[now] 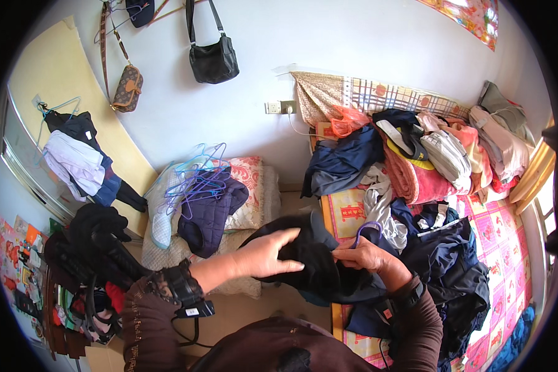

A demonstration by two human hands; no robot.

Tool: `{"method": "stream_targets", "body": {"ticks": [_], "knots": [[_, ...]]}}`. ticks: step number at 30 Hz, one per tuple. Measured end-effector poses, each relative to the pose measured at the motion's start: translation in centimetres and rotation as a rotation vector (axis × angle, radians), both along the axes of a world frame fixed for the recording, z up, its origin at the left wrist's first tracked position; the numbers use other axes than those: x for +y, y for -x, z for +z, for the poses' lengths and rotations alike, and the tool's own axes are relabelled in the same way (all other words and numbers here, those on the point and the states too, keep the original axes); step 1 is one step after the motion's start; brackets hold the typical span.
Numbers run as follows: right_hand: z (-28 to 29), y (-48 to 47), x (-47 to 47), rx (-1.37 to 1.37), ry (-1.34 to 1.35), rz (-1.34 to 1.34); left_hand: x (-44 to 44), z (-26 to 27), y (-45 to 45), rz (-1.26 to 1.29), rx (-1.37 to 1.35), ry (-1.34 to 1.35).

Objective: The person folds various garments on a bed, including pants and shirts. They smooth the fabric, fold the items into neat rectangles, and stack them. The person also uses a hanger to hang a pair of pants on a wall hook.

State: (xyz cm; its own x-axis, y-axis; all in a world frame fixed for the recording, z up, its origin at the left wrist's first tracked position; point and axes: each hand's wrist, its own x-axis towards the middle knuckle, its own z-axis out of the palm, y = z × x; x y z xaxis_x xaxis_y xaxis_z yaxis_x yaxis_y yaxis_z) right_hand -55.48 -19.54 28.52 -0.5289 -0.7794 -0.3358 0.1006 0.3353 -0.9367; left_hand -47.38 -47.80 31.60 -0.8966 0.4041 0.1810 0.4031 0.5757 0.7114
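Note:
My right hand [365,255] grips a purple plastic hanger [368,226] just below its hook, together with the cloth gathered there. A black garment [316,265] hangs from that hand in front of me, partly blurred. Over the garment's left side is my left hand [269,253], thumb and fingers spread apart; whether it touches the cloth is hard to tell. The hanger's lower part is hidden by the garment and my right hand. Right of my right forearm, a heap of dark clothes [455,269] lies on a bed with a pink patterned cover [507,260].
Several hangers [197,186] lie on a purple quilted vest [211,214] to the left. Folded blankets [409,176] and clothes line the bed's wall side. Clothes [76,158] hang on a door at left; a black handbag [214,60] hangs on the wall.

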Motion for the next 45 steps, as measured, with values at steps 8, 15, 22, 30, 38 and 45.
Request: {"method": "stream_targets", "body": {"ticks": [8, 15, 22, 30, 38, 45], "knots": [[2.3, 1.3, 2.7, 0.612, 0.239, -0.245, -1.8, 2.1, 2.0, 0.156, 0.119, 0.131], [0.6, 2.2, 6.0, 1.251, 0.025, -0.44, -4.6, 7.6, 2.8, 0.162, 0.264, 0.106], [5.5, 3.9, 3.8, 1.094, 0.204, -0.593, -6.4, 9.5, 0.7, -0.057, 0.301, 0.207], [12.3, 6.4, -4.8, 1.29, 0.223, -0.544, -12.3, 12.4, 1.8, 0.085, 0.307, 0.2], [14.9, 8.6, -10.0, 1.764, 0.084, -0.377, -19.7, 15.6, 3.5, 0.45, 0.355, 0.003], [17.3, 10.8, -13.3, 1.941, 0.154, -0.58, -23.6, 14.6, 4.6, 0.519, 0.659, -0.035]]}}
